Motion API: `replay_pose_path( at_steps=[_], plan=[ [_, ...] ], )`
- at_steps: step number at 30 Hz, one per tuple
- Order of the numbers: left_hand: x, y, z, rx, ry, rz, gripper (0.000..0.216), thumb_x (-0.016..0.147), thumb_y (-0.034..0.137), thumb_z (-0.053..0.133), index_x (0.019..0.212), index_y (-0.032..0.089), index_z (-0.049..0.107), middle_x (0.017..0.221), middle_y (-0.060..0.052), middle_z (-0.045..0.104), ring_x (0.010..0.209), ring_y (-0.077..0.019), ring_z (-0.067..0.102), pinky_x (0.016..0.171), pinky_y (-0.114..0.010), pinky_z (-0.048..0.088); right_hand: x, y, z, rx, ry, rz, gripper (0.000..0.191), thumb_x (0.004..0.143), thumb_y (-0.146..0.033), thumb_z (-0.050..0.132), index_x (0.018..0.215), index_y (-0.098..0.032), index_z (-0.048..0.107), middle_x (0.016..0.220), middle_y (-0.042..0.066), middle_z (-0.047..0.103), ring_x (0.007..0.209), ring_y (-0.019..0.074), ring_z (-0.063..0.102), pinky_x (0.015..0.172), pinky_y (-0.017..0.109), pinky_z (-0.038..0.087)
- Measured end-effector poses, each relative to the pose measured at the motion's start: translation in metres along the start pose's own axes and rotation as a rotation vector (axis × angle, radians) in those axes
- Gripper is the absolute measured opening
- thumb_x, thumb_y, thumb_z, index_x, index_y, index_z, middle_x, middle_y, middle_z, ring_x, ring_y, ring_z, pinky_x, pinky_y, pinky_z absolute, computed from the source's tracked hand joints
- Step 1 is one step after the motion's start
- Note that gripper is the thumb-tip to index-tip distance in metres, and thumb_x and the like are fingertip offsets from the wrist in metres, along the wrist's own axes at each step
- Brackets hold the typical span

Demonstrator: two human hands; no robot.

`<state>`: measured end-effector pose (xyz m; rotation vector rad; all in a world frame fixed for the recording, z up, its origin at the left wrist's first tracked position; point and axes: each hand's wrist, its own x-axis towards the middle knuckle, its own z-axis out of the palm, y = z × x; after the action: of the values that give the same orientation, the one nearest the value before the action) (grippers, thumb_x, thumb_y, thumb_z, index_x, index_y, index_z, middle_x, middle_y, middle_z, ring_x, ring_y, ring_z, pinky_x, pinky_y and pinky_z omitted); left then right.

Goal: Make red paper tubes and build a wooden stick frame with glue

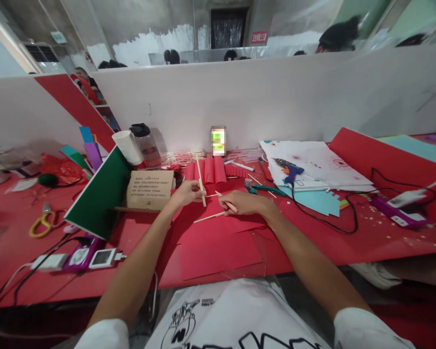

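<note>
Red paper sheets (218,247) on the desk (366,237), both hands at work above them.
Cardboard box (149,189) just left of left hand (187,193), which pinches a near-upright wooden stick (199,177); right hand (245,202) pinches a second stick (223,198); glue gun (288,169) well right.

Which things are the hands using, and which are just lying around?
In use:
left hand pinching a long stick
right hand holding a short stick
red paper sheets underneath

Lying about:
glue gun
yellow scissors
cardboard box
white cup
pleated red paper
</note>
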<state>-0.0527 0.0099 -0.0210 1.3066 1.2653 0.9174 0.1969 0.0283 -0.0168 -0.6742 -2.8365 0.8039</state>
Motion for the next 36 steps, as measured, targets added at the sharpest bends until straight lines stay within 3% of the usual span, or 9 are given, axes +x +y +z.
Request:
replay_pose_path(
  at_steps=[4,8,13,17,24,31,36],
  plan=[
    [-0.001,0.0,0.0,0.001,-0.01,0.001,0.023,0.074,0.017,0.085,0.078,0.012,0.063,0.069,0.002,0.065,0.068,-0.0133,0.069,0.075,-0.033,0.062,-0.001,0.003,0.001,-0.034,0.001,-0.04,0.02,0.082,-0.011,0.064,0.079,-0.021,0.048,0.069,-0.004,0.053,0.062,0.0121,0.047,0.059,0.023,0.028],
    [-0.002,0.001,0.001,0.004,-0.017,0.003,0.022,0.073,0.016,0.086,0.078,0.012,0.064,0.07,0.001,0.066,0.069,-0.014,0.07,0.073,-0.032,0.062,-0.007,0.002,-0.007,0.117,0.021,-0.042,0.011,0.086,-0.015,0.06,0.082,-0.021,0.052,0.077,0.0,0.061,0.07,0.0142,0.057,0.063,0.023,0.034],
    [-0.001,0.001,0.003,0.031,-0.049,0.021,0.017,0.075,0.013,0.082,0.077,0.011,0.065,0.071,0.0,0.066,0.068,-0.0129,0.069,0.072,-0.03,0.062,-0.018,0.006,-0.023,0.296,0.265,-0.073,0.012,0.088,-0.027,0.063,0.089,-0.021,0.053,0.091,0.004,0.066,0.08,0.0174,0.063,0.074,0.028,0.046],
    [-0.001,-0.001,0.005,0.031,-0.056,0.018,0.016,0.077,0.012,0.08,0.077,0.012,0.064,0.071,0.002,0.063,0.067,-0.0121,0.068,0.071,-0.031,0.063,-0.027,0.019,-0.033,0.238,0.346,0.004,0.008,0.087,-0.023,0.058,0.093,-0.021,0.053,0.093,0.004,0.065,0.082,0.0177,0.062,0.077,0.03,0.046],
    [0.0,-0.003,0.006,0.072,-0.049,0.027,0.019,0.077,0.017,0.083,0.081,0.013,0.065,0.074,0.001,0.065,0.069,-0.0126,0.068,0.072,-0.032,0.063,-0.046,0.026,-0.049,0.026,0.255,0.126,0.007,0.081,-0.022,0.06,0.087,-0.02,0.056,0.085,0.003,0.064,0.077,0.0177,0.056,0.07,0.028,0.04],
    [0.001,-0.006,0.005,0.08,-0.087,0.055,0.025,0.075,0.027,0.086,0.082,0.013,0.066,0.077,0.0,0.066,0.071,-0.0127,0.068,0.073,-0.031,0.063,-0.059,0.016,-0.059,0.229,0.179,0.16,0.019,0.085,-0.034,0.066,0.092,-0.019,0.057,0.085,0.004,0.067,0.074,0.0188,0.065,0.069,0.029,0.046],
    [0.001,-0.006,0.005,0.078,-0.083,0.045,0.027,0.074,0.027,0.087,0.082,0.013,0.066,0.077,0.0,0.066,0.072,-0.0134,0.069,0.075,-0.032,0.063,-0.058,0.027,-0.057,0.115,0.169,0.191,0.023,0.083,-0.039,0.07,0.088,-0.018,0.061,0.087,0.005,0.067,0.073,0.018,0.063,0.065,0.028,0.043]
  ],
)
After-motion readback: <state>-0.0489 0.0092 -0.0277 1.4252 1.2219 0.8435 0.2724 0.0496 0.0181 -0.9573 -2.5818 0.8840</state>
